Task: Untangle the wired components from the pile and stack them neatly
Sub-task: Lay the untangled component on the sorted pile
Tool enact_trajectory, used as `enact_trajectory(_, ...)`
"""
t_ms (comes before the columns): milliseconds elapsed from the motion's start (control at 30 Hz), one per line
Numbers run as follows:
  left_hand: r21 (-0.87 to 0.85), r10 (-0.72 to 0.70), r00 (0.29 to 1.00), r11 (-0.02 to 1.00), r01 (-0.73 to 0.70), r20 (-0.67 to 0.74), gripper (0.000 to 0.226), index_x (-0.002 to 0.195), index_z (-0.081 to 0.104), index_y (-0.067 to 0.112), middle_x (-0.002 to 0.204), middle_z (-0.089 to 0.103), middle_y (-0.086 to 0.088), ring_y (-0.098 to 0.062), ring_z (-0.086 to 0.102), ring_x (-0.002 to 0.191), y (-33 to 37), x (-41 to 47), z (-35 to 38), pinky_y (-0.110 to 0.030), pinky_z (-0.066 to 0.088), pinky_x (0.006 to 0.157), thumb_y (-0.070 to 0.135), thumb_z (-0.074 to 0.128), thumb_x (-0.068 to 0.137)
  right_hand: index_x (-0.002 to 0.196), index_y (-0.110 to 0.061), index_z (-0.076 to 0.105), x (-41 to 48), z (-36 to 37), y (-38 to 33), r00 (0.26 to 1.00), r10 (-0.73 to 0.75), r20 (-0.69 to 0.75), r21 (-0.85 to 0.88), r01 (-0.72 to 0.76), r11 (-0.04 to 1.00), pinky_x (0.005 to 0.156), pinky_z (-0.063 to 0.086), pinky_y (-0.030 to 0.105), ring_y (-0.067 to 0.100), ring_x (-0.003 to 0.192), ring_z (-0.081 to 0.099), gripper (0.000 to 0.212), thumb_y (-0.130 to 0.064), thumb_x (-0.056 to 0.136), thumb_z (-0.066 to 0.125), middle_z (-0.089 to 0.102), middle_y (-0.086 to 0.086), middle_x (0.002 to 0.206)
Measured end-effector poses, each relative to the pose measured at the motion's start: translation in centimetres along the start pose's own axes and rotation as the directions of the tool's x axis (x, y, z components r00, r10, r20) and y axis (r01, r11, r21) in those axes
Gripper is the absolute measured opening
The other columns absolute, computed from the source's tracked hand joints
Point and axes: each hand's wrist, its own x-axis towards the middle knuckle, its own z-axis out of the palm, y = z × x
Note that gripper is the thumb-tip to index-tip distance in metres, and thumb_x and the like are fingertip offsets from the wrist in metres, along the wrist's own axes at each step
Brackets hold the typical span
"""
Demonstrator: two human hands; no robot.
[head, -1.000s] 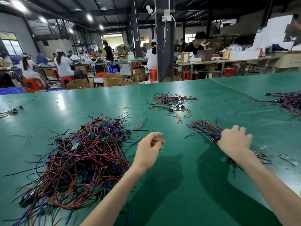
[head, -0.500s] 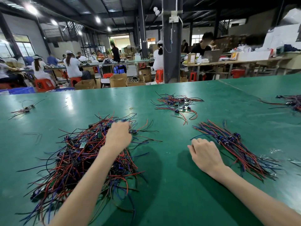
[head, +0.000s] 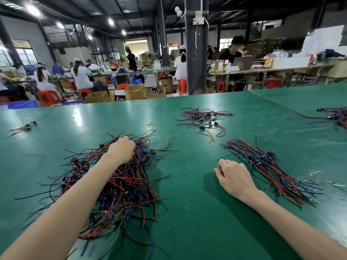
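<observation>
A big tangled pile of red, blue and black wired components (head: 120, 186) covers the left part of the green table (head: 197, 212). My left hand (head: 121, 150) reaches into the far top of that pile, its fingers curled down among the wires. To the right lies a neat stack of aligned wired components (head: 266, 167). My right hand (head: 234, 177) rests on the table just left of the stack, its fingers loosely curled and holding nothing.
A smaller loose heap of wired components (head: 202, 119) lies further back at centre. Another heap (head: 336, 117) sits at the far right, and a few stray pieces (head: 26, 126) at the far left. Beyond the table edge, people work at benches.
My left hand moved from the middle of the table forward and left into the top of the pile. My right hand drew back off the neat stack to rest beside it.
</observation>
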Motion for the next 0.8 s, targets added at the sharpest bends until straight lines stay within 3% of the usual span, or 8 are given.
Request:
enact_trajectory(133, -0.251, -0.082, 0.945, 0.968, 0.000, -0.315, 0.018, 0.107, 0.060, 0.005, 0.110, 0.047, -0.013, -0.029, 0.046, 0.105, -0.4, -0.3, -0.6, -0.041, 0.045, 0.088, 0.012, 0.047, 0.097, 0.085, -0.021, 0.038, 0.0, 0.1, 0.0, 1.000, -0.002, -0.012, -0.015, 0.002, 1.000, 0.080, 0.038, 0.036, 0.023, 0.093, 0.058, 0.019, -0.035, 0.097, 0.040, 0.062, -0.001, 0.093)
enact_trajectory(200, -0.459, -0.161, 0.876, 0.885, -0.076, -0.455, 0.017, 0.101, 0.061, 0.004, 0.105, 0.051, -0.012, -0.027, 0.050, 0.096, 0.3, -0.8, -1.6, -0.039, 0.044, 0.084, 0.011, 0.046, 0.098, 0.085, -0.021, 0.038, 0.0, 0.1, -0.1, 1.000, -0.004, -0.016, -0.011, 0.003, 1.000, 0.080, 0.038, 0.036, 0.023, 0.092, 0.058, 0.019, -0.035, 0.097, 0.040, 0.062, -0.001, 0.092)
enact_trajectory(267, -0.634, -0.224, 0.847, 0.757, -0.160, -0.481, 0.013, 0.096, 0.062, 0.005, 0.097, 0.056, -0.008, -0.022, 0.054, 0.086, 1.8, -1.7, -2.8, -0.031, 0.042, 0.078, 0.010, 0.050, 0.097, 0.085, -0.021, 0.038, 0.0, 0.1, -0.1, 1.000, -0.003, -0.018, -0.005, 0.003, 1.000, 0.081, 0.039, 0.036, 0.023, 0.092, 0.058, 0.018, -0.034, 0.097, 0.040, 0.062, -0.001, 0.092)
enact_trajectory(400, -0.899, -0.229, 0.913, 0.365, -0.241, -0.338, 0.007, 0.091, 0.063, 0.015, 0.081, 0.066, -0.001, -0.013, 0.064, 0.066, 6.2, -4.7, -3.5, -0.021, 0.053, 0.067, 0.010, 0.058, 0.093, 0.084, -0.020, 0.038, -0.1, 0.0, -0.1, 1.000, -0.003, -0.017, 0.020, 0.003, 1.000, 0.080, 0.038, 0.036, 0.024, 0.090, 0.058, 0.018, -0.033, 0.097, 0.040, 0.062, -0.001, 0.091)
enact_trajectory(533, -0.979, -0.230, 0.952, 0.025, -0.203, -0.203, 0.005, 0.090, 0.068, 0.007, 0.073, 0.065, -0.006, -0.005, 0.059, 0.051, 10.0, -6.5, -2.4, -0.018, 0.053, 0.056, 0.004, 0.065, 0.087, 0.085, -0.019, 0.041, -0.3, -0.3, -0.2, 1.000, -0.009, -0.012, 0.039, 0.009, 0.999, 0.078, 0.037, 0.035, 0.023, 0.088, 0.058, 0.018, -0.033, 0.097, 0.043, 0.061, -0.001, 0.088)
enact_trajectory(667, -0.982, -0.200, 0.979, -0.168, -0.084, -0.050, 0.003, 0.084, 0.067, 0.008, 0.072, 0.065, -0.007, -0.003, 0.056, 0.048, 12.6, -7.5, -0.7, -0.017, 0.050, 0.051, 0.004, 0.068, 0.084, 0.093, -0.017, 0.052, -0.4, -0.8, -0.4, 0.996, 0.054, -0.075, 0.322, -0.027, 0.946, 0.065, 0.035, 0.032, 0.021, 0.069, 0.050, 0.012, -0.027, 0.091, 0.057, 0.051, -0.006, 0.067)
enact_trajectory(733, -0.968, -0.149, 0.989, -0.249, -0.014, 0.024, 0.002, 0.085, 0.067, 0.006, 0.073, 0.066, -0.008, -0.004, 0.057, 0.049, 13.4, -7.9, 0.3, -0.017, 0.050, 0.051, 0.004, 0.067, 0.085, 0.102, -0.013, 0.052, -0.4, -1.1, -1.0, 0.968, 0.192, -0.160, 0.562, -0.070, 0.824, 0.070, 0.042, 0.035, 0.018, 0.070, 0.048, 0.015, -0.014, 0.089, 0.061, 0.052, -0.001, 0.076)
enact_trajectory(800, -0.952, -0.101, 0.992, -0.302, 0.044, 0.077, 0.002, 0.085, 0.066, 0.005, 0.074, 0.066, -0.008, -0.004, 0.057, 0.050, 14.1, -8.3, 1.2, -0.018, 0.051, 0.052, 0.003, 0.065, 0.087, 0.110, -0.008, 0.050, -0.5, -1.9, -1.6, 0.920, 0.265, -0.290, 0.660, -0.008, 0.752, 0.080, 0.044, 0.038, 0.017, 0.080, 0.047, 0.025, -0.001, 0.087, 0.057, 0.047, 0.003, 0.097)
